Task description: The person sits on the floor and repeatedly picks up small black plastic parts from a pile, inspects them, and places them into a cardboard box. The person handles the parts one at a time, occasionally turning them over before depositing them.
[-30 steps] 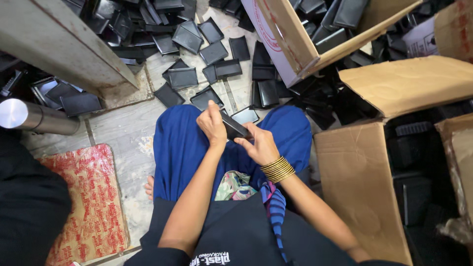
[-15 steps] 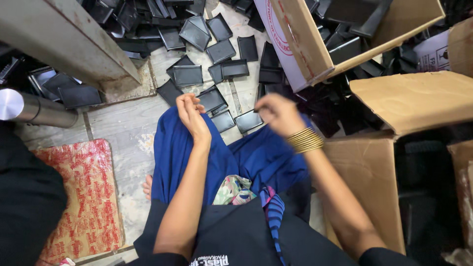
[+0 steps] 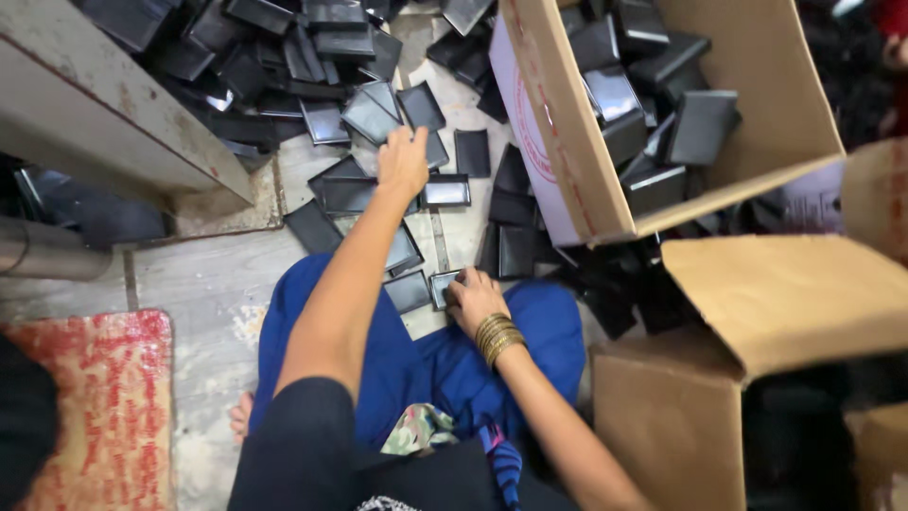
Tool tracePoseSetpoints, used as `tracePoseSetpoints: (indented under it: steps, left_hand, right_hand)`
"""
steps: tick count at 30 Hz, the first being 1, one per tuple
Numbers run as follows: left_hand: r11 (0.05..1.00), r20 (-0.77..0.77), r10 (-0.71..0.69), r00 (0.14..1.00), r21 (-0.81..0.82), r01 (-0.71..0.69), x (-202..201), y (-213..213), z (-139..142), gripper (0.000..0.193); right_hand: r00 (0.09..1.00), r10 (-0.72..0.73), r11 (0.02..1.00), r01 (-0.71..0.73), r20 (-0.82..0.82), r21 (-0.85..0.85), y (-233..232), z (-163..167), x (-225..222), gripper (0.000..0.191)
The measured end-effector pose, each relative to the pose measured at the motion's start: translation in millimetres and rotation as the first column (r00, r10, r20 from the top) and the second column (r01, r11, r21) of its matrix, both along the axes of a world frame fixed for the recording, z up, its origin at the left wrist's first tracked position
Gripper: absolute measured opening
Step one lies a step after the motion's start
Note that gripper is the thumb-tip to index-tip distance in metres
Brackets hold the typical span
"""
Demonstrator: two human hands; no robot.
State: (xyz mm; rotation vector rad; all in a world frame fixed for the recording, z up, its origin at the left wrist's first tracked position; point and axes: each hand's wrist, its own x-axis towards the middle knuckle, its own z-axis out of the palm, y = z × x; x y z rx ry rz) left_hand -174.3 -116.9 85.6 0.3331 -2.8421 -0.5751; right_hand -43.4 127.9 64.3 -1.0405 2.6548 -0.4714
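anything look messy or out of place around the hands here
Yes. Flat black trays lie scattered and overlapping on the floor rather than stacked; the left hand reaches among them, and the right hand rests on one near the knee. The cardboard box sits tilted, its trays jumbled at odd angles.

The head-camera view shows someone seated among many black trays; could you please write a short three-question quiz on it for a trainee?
1. True or false: the left hand is stretched out over the black trays on the floor.
2. Which wrist wears the gold bangles? A) left B) right C) both
3. Fill in: the tilted cardboard box holds black ____.

Key: 1 true. 2 B; the right hand rests by a small tray at the knee. 3 trays.
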Motion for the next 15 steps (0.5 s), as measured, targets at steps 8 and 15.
tracePoseSetpoints:
  steps: [8,15]
  left_hand:
    - [0.954,0.171,0.077,0.982,-0.297,-0.023,-8,6,-12,0.07]
    - [0.973,0.085,-0.035,0.996,-0.225,0.053,26,19,-35,0.092]
  right_hand:
    - [0.886,-0.324,0.78,0.448,0.33,-0.436,7,17,-3,0.028]
    - [0.951,-0.278,0.877,0.309,0.137,-0.367,100,74,12,0.028]
